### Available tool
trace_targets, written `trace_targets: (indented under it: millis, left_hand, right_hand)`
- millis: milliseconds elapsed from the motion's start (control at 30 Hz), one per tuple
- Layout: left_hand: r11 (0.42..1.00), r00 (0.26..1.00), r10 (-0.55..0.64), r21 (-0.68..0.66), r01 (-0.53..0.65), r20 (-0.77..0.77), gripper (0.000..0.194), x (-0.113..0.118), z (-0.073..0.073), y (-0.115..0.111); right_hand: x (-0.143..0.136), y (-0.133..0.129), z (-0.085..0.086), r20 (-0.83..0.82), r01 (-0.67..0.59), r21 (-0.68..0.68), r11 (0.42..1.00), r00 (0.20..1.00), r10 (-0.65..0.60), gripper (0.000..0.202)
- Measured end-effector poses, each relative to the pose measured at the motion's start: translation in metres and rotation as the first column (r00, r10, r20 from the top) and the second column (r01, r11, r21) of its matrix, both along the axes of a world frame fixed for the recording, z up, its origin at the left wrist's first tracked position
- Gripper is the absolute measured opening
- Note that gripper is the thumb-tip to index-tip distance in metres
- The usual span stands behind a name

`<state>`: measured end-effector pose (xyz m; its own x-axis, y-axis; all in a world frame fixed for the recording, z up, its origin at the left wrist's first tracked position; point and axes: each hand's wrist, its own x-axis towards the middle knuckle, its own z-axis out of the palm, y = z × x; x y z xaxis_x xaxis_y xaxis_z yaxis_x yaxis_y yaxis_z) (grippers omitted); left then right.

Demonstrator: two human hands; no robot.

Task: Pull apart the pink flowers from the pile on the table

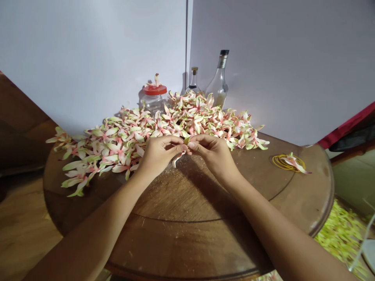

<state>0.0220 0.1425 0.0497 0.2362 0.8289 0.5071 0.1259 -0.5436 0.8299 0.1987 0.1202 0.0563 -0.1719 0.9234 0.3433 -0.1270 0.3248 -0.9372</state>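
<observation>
My left hand [164, 152] and my right hand [212, 154] meet over the middle of the round wooden table [175, 199]. Between their fingertips is a small flower [186, 140], pinched from both sides. Its green part shows at the top, and a pale pink-white petal [178, 158] hangs below the left fingers. The rest of it is hidden by my fingers. Just behind the hands spreads a large heap of pink, white and green flowers [117, 146].
Behind the heap stand a red-lidded jar [155, 91] with a flower on top, a small corked bottle [193, 80] and a taller glass bottle [218, 84]. Yellow rings [283, 163] with a flower [294, 162] lie at right. Yellow-green petals [341, 230] cover the floor.
</observation>
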Motion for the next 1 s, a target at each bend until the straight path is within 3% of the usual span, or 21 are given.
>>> trace_targets:
  millis: [367,467,533,600,700,833,1000]
  left_hand:
    - [0.996,0.988,0.069,0.060,-0.062,-0.139,0.012,-0.002,0.001,-0.001]
    - [0.963,0.950,0.178,0.246,-0.114,-0.257,0.010,0.002,0.002,-0.005]
    - [0.902,0.915,0.261,0.415,-0.118,-0.307,0.008,0.005,0.002,-0.007]
    - [0.855,0.897,0.317,0.501,-0.131,-0.307,0.009,0.007,0.003,-0.009]
    - [0.818,0.892,0.423,0.491,-0.300,-0.159,0.009,0.006,0.006,-0.011]
    - [0.758,0.798,0.562,0.249,-0.603,0.218,0.012,-0.003,0.006,0.000]
    - [0.759,0.603,0.552,-0.046,-0.649,0.576,0.024,-0.017,0.013,0.015]
  right_hand:
    - [0.001,0.000,-0.002,0.042,0.009,0.011,1.000,0.999,-0.010,0.018]
    - [0.001,-0.002,-0.001,0.216,0.095,0.105,0.990,0.969,-0.116,0.018]
    - [0.000,-0.003,-0.001,0.355,0.163,0.199,0.966,0.907,-0.227,0.017]
    - [0.000,-0.003,-0.001,0.396,0.207,0.222,0.953,0.874,-0.282,0.014]
    - [0.002,0.002,-0.004,0.207,0.233,0.059,0.971,0.948,-0.240,0.010]
    - [0.004,0.008,-0.007,-0.143,0.253,-0.106,0.962,0.953,-0.267,0.014]
    - [0.006,0.011,0.007,-0.400,0.379,-0.055,0.924,0.839,-0.368,0.010]
